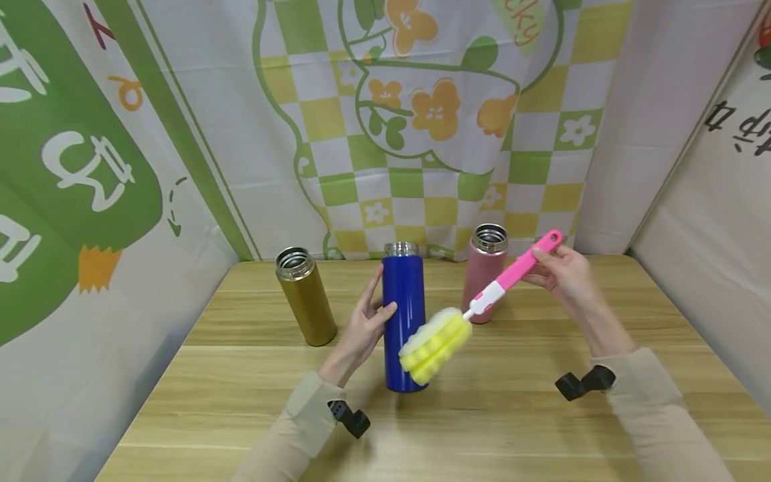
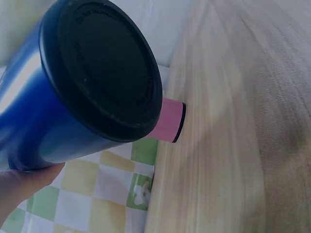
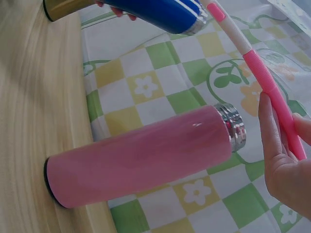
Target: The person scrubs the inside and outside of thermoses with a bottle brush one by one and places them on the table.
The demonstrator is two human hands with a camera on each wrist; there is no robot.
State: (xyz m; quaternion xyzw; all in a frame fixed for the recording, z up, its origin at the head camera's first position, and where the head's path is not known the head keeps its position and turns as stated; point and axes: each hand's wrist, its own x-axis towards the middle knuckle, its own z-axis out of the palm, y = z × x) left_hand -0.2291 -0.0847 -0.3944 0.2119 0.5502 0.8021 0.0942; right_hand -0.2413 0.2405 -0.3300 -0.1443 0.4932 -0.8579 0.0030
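Note:
My left hand (image 1: pixel 359 329) grips a blue thermos bottle (image 1: pixel 402 288) from its left side. The bottle has no lid, and its metal neck points up. Its dark base (image 2: pixel 109 68) shows in the left wrist view, raised off the table. Between thumb and fingers, my right hand (image 1: pixel 569 276) holds the pink handle of a bottle brush (image 1: pixel 517 271). The brush slants down to the left, its yellow and white sponge head (image 1: pixel 436 345) in front of the blue bottle's lower part in the head view. Whether sponge and bottle touch, I cannot tell.
Behind the brush stands a lidless pink thermos bottle (image 1: pixel 478 274), upright on the wooden table (image 1: pixel 482 428). An open gold thermos bottle (image 1: pixel 308 301) stands to the left of my left hand. A patterned cloth (image 1: pixel 409 194) hangs along the table's back edge.

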